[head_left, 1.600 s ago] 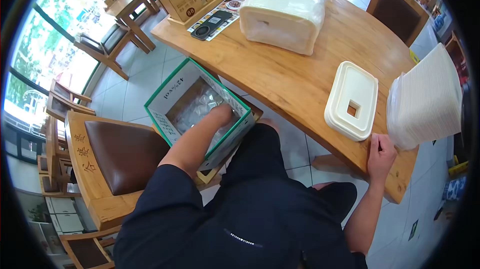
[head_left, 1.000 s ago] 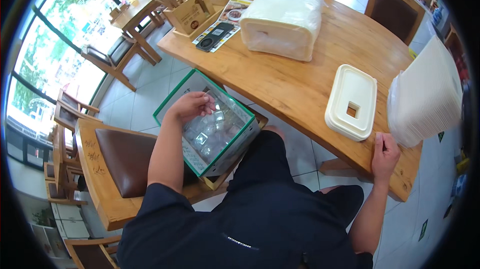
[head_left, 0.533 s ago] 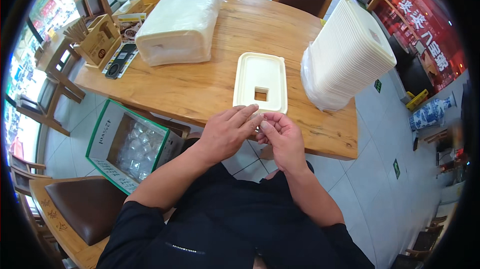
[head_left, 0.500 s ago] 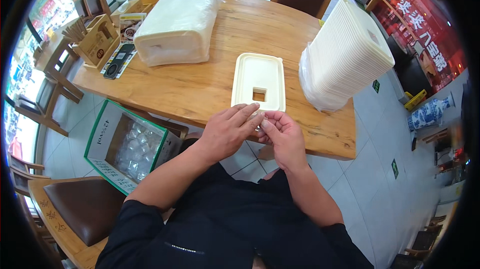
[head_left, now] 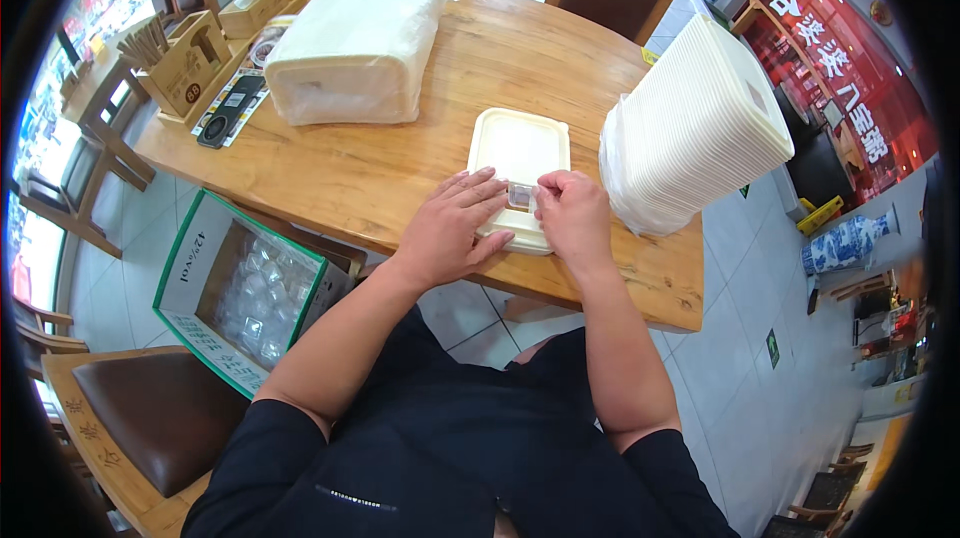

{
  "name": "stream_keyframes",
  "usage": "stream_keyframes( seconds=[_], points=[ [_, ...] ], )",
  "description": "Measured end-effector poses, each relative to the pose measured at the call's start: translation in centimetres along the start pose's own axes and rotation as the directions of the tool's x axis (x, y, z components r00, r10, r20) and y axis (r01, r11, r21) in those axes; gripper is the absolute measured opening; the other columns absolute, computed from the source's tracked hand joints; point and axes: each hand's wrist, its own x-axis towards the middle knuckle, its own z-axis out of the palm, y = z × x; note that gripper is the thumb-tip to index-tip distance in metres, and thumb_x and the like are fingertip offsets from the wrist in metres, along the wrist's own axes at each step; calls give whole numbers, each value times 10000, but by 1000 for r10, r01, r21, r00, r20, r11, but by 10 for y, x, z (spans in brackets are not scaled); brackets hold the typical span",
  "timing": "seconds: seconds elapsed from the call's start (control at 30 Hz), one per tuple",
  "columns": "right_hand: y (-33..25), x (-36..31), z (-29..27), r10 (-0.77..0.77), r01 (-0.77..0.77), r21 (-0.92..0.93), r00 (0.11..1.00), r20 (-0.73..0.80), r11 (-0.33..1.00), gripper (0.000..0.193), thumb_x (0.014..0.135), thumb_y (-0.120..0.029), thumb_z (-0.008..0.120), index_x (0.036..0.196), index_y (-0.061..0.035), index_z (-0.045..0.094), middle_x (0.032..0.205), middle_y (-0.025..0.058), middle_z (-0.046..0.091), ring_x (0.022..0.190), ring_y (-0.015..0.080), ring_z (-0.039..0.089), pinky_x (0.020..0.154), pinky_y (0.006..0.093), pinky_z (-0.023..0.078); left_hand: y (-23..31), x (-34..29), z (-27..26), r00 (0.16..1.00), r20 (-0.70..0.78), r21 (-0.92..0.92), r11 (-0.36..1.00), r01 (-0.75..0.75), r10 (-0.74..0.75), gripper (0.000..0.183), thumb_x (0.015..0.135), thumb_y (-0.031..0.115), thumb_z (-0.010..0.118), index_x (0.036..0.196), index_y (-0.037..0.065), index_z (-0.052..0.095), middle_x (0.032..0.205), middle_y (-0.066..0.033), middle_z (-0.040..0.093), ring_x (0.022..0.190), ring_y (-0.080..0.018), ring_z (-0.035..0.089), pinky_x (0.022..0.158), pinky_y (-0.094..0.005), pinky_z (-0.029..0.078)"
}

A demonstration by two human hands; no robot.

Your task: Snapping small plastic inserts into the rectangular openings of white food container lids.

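Note:
A cream rectangular plastic lid (head_left: 520, 143) lies at the table's near edge. Over its square cutout sits a small clear plastic piece (head_left: 519, 196). My right hand (head_left: 577, 221) pinches the right side of that piece, its fingertips pressed at the cutout. My left hand (head_left: 447, 225) lies flat on the left part of the lid, fingers stretched out, holding nothing. How deep the clear piece sits in the cutout I cannot tell.
A tall stack of cream lids (head_left: 690, 123) in plastic film leans at the right. A film-wrapped cream stack (head_left: 350, 48) stands back left, near a phone (head_left: 230, 113) and a chopstick box (head_left: 185, 68). Below left, a green-edged carton (head_left: 185, 263) holds several clear pieces (head_left: 262, 288).
Both hands have moved forward from the table edge onto the lid. The clear piece, held between the fingers before, is now at the cutout. My left hand has flattened on the lid.

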Motion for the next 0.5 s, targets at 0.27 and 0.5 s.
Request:
stream_keyframes(
  seconds=[0.27,0.5],
  points=[
    [-11,-14,15,-287,242,-292,950,-122,925,137,993,-99,644,920,10,686,980,217,665,854,435,701,770,539,569,0,-1,4,997,-61,-82,996,46,-51,491,988,394,750,1289,6,751,1427,-170,705,1452,-331,579,1271,-492,394],
    [-15,-9,14,-263,234,-405,965,-14,884,92,950,-35,610,911,17,676,1004,204,673,857,432,721,768,526,589,0,-1,4,999,-43,27,999,-24,25,443,998,370,720,1261,17,763,1417,-166,712,1439,-330,593,1248,-501,409]
  ],
)
